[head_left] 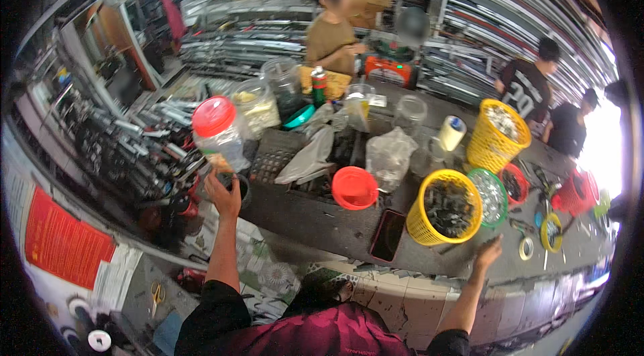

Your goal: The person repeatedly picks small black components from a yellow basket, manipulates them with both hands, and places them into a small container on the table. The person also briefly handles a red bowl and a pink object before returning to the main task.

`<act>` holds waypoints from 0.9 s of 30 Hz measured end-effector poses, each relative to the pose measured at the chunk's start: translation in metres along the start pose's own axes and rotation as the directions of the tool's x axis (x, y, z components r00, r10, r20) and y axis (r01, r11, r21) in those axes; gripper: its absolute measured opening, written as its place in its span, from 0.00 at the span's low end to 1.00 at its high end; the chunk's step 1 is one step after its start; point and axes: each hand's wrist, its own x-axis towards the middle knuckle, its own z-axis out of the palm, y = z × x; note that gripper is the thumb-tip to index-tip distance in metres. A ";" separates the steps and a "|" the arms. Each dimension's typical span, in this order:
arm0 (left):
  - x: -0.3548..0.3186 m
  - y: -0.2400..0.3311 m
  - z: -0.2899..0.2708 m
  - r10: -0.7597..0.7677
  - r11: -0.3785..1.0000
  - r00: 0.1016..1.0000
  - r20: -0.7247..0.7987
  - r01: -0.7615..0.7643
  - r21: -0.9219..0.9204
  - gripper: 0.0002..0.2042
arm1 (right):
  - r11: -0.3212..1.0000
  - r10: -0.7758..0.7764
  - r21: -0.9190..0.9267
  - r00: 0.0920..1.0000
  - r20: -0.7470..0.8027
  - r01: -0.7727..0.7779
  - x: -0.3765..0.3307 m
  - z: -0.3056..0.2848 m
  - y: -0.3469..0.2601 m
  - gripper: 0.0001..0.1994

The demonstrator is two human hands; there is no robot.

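At the bench's left end, my left hand (pixel 223 192) has its fingers curled at the base of a clear plastic jar (pixel 231 145) with a red lid (pixel 214 116). A dark cup (pixel 243 192) is right beside its thumb; what the fingers grip is hidden. My right hand (pixel 488 255) is over the front edge of the bench, fingers bent together, with nothing visible in them. Nearest to it is a yellow basket (pixel 413 218) of dark small parts. A green basket (pixel 502 214) of shiny pieces stands behind the hand. A phone (pixel 388 235) lies between my hands.
A red bowl (pixel 354 188), plastic bags (pixel 391 155) and clear jars (pixel 258 111) crowd the bench (pixel 315 215). Another yellow basket (pixel 493 145) and a tape roll (pixel 526 249) are at the right. A person (pixel 332 37) stands across the bench; two others are at far right. Metal profiles fill racks behind.
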 end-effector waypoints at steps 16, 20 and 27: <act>0.207 0.218 -0.050 0.689 0.564 0.724 -0.047 -0.575 -0.593 0.08 | 0.775 -0.561 0.090 0.616 0.552 0.626 -0.011 0.283 -0.276 0.24; 0.242 0.270 -0.026 0.860 0.360 0.508 -0.041 -0.662 -0.657 0.09 | 0.777 -0.541 0.240 0.422 0.727 0.582 -0.053 0.335 -0.344 0.26; 0.237 0.301 0.036 0.932 0.356 0.058 0.359 -0.340 -0.870 0.12 | 0.704 -0.666 0.501 0.226 0.710 0.503 -0.128 0.402 -0.375 0.23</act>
